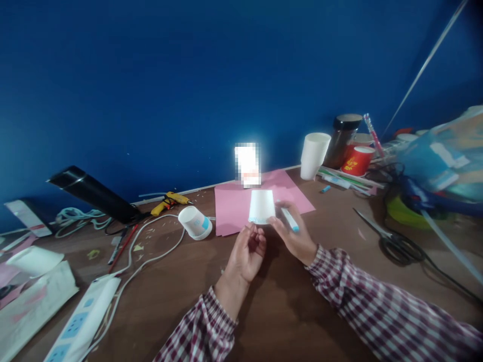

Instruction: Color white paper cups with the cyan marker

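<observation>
A white paper cup (261, 205) is held upside down over the pink paper, with blue marks along its lower rim. My left hand (247, 254) has curled fingers, their tips at the cup's lower left rim. On the other side, my right hand (293, 234) steadies the cup with its thumb by the right edge. That same hand also holds a marker (289, 217) with a light blue end pointing down. Pink paper sheets (232, 208) lie behind both hands. A second paper cup (195, 223) with a blue patch stands upside down to the left.
A glowing phone-like screen (248, 166), blurred out, stands by the wall. At right are stacked paper cups (315, 153), a blue cap (325, 189), a red cup (358, 161) and scissors (396, 244). A yellow glue gun (169, 202) and power strip (81, 322) lie left.
</observation>
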### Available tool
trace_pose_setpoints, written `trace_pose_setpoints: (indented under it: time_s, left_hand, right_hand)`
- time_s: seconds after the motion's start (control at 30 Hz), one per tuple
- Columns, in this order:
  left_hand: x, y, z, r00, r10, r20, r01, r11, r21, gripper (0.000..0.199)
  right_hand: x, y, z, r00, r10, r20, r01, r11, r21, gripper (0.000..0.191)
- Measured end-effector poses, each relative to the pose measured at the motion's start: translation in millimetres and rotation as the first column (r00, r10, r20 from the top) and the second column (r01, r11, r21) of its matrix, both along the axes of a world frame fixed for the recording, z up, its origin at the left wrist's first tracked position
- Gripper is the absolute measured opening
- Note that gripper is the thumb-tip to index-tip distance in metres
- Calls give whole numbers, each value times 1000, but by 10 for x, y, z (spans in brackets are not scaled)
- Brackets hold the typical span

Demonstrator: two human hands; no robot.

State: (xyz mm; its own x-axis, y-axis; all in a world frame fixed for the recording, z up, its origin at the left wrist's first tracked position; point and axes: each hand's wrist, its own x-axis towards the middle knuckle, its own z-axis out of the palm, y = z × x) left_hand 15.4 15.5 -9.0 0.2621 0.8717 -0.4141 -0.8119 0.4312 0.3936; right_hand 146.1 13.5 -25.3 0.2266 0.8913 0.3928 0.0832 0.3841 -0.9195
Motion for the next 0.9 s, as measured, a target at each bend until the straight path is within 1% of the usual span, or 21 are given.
trace_pose_setpoints:
  time_s: [0.03, 0.07, 0.13, 0.2, 0.3, 0.4, 0.53, 0.6, 0.67, 0.73, 0.8, 0.9]
  left_hand:
    - [13, -11, -13, 999, 2, -42, 0, 999, 41, 4]
    - [28, -25, -26, 996, 1, -87, 6, 997, 81, 3]
    - [55, -55, -48, 986, 4, -164, 20, 989, 144, 12]
    - [76, -81, -63, 976, 14, -216, 26, 983, 183, 16]
    - [92, -96, -70, 964, 18, -267, 40, 977, 208, 20]
    - [97, -88, -63, 952, 11, -307, 57, 976, 212, 22]
    - [98, -66, -56, 940, 25, -339, 39, 982, 183, 26]
    - [97, -58, -60, 936, 51, -348, 10, 985, 171, 27]
    - [92, -50, -68, 931, 74, -358, -18, 987, 157, 27]
    - [83, -44, -80, 931, 86, -355, -32, 987, 155, 26]
    - [74, -38, -95, 937, 99, -334, -43, 984, 171, 25]
    - [69, -33, -113, 946, 118, -303, -58, 978, 199, 24]
  right_hand:
    - [-8, -1, -7, 1000, 2, -16, -2, 1000, -7, 33]
    - [-14, -1, -16, 1000, 1, -28, -2, 1000, -13, 35]
    - [-19, -3, -34, 999, 1, -34, -2, 1000, -20, 39]
    - [-15, -8, -42, 1000, -13, 1, 13, 1000, -17, 41]
    - [-1, -19, -35, 992, -66, 108, 67, 998, -4, 42]
    - [14, -25, -26, 961, -139, 238, 138, 990, 21, 42]
    - [25, -10, -19, 934, -148, 324, 148, 989, 23, 41]
    - [26, 0, -2, 929, -179, 323, 173, 984, 47, 42]
    - [22, 3, 31, 927, -242, 288, 224, 970, 95, 38]
    - [9, -8, 73, 930, -287, 228, 257, 954, 154, 26]
    - [-8, -31, 110, 935, -303, 185, 264, 942, 207, 16]
    - [-24, -74, 133, 926, -315, 209, 256, 930, 265, 18]
